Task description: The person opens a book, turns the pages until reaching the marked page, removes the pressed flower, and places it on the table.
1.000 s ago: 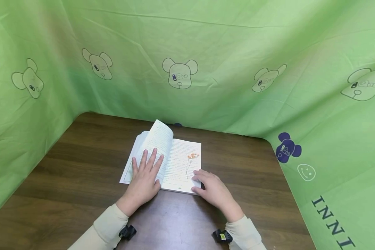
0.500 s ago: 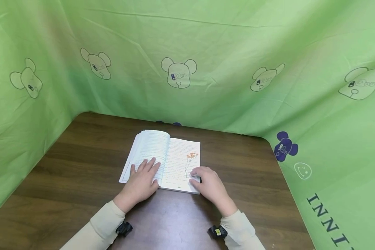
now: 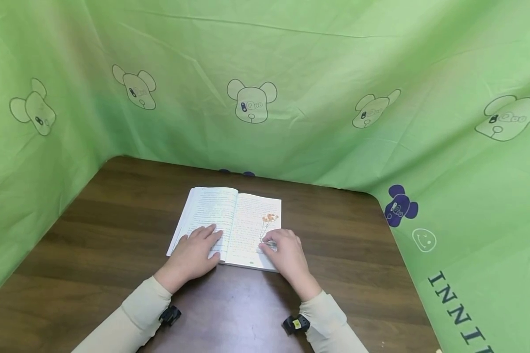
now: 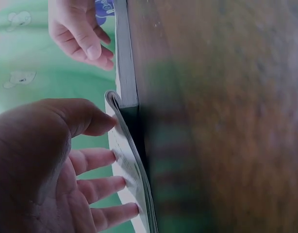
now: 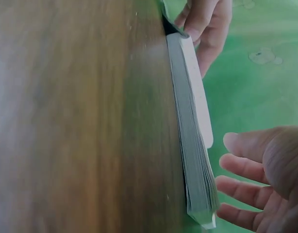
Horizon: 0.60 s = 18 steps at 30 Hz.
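A book [image 3: 203,211] lies open on the table, with printed text on both pages. My left hand [image 3: 190,256] rests on the lower part of the left page, fingers spread. In the left wrist view its fingertips [image 4: 121,182] press on the page. An orange flower sprig [image 3: 270,218] with thin stems shows on the right page. The thumb and fingers of my right hand [image 3: 288,252] are at the lower end of the stems. In the right wrist view the thumb [image 5: 231,141] is apart from the fingers, close over the page, with nothing visible between them.
The brown wooden table [image 3: 115,220] extends around the book. A green curtain [image 3: 181,137] with bear-head prints hangs behind the table and at both sides. Black devices, such as the one on the right wrist [image 3: 296,323], are strapped below the sleeves.
The raised left pages have come down flat, and my left hand has slid toward the page's lower edge. My right hand has moved left from the book's right edge to the flower stems.
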{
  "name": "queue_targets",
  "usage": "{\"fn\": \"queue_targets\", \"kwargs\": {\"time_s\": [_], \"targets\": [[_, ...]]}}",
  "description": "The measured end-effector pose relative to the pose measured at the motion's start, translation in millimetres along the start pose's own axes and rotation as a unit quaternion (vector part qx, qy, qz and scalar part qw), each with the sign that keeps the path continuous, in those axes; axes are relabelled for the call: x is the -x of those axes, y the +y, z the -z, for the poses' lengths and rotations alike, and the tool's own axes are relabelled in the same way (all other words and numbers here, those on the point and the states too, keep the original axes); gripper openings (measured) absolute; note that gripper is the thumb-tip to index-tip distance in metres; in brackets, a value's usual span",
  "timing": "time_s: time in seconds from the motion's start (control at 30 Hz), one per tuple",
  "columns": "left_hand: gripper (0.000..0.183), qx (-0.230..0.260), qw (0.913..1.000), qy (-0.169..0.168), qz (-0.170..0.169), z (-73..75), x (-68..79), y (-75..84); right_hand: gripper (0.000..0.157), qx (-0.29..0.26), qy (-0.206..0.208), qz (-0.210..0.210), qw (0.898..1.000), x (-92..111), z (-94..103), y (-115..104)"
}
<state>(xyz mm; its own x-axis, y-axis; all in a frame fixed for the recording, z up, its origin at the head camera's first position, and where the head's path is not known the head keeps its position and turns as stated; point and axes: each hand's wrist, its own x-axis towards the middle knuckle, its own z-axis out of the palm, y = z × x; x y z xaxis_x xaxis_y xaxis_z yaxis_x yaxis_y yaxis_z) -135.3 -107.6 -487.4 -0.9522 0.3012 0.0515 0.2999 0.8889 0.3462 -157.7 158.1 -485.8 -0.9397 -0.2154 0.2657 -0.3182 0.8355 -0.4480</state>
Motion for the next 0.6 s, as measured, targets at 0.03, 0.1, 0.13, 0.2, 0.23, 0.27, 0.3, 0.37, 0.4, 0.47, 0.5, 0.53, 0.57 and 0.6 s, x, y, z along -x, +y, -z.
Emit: {"fn": "queue_targets", "kwargs": {"time_s": [0.03,0.1,0.13,0.2,0.23,0.27,0.3,0.37,0.4,0.47,0.5,0.53,0.57,0.6], "targets": [[0.055,-0.002,1.0,0.0,-0.002,0.0,-0.5,-1.3,0.014,-0.001,0.003,0.001,1.0,0,-0.9,-1],[0.055,-0.009,0.9999,-0.003,-0.005,0.0,-1.4,-3.7,0.016,0.0,0.009,0.001,1.0,-1,-2.9,-2],[0.055,-0.013,0.9999,-0.005,-0.006,-0.1,-1.9,-4.8,0.017,0.001,0.011,0.0,1.0,-1,-3.8,-2],[0.056,-0.016,0.9998,-0.01,-0.007,-0.4,-2.6,-6.8,0.018,0.004,0.014,-0.003,1.0,-2,-5.8,-1],[0.056,-0.017,0.9997,-0.013,-0.007,-0.2,-2.9,-6.9,0.019,0.004,0.015,-0.006,1.0,-1,-6.5,0],[0.056,-0.017,0.9997,-0.016,-0.006,0.1,-3.1,-6.8,0.02,0.003,0.015,-0.009,1.0,-1,-7.1,0],[0.056,-0.017,0.9997,-0.018,-0.006,0.4,-3.1,-6.7,0.022,0.002,0.015,-0.011,1.0,-1,-8.0,1],[0.057,-0.016,0.9997,-0.02,-0.005,0.5,-3.3,-6.6,0.025,-0.002,0.016,-0.017,1.0,-1,-9.9,3],[0.057,-0.015,0.9996,-0.022,-0.005,0.5,-3.3,-6.6,0.027,-0.004,0.017,-0.019,1.0,0,-10.9,4],[0.057,-0.015,0.9996,-0.024,-0.003,0.8,-3.2,-6.1,0.031,-0.01,0.021,-0.026,0.999,0,-13.4,6],[0.057,-0.014,0.9996,-0.024,-0.003,0.8,-3.0,-5.9,0.032,-0.012,0.022,-0.029,0.999,0,-14.7,6],[0.056,-0.013,0.9996,-0.024,-0.003,1.0,-2.9,-5.7,0.034,-0.012,0.024,-0.033,0.999,1,-16.1,7],[0.056,-0.012,0.9996,-0.025,-0.003,1.5,-2.6,-5.2,0.034,-0.014,0.025,-0.036,0.999,1,-17.3,8],[0.056,-0.012,0.9996,-0.027,-0.002,1.3,-2.5,-5.0,0.034,-0.015,0.026,-0.039,0.999,1,-18.5,8]]}}
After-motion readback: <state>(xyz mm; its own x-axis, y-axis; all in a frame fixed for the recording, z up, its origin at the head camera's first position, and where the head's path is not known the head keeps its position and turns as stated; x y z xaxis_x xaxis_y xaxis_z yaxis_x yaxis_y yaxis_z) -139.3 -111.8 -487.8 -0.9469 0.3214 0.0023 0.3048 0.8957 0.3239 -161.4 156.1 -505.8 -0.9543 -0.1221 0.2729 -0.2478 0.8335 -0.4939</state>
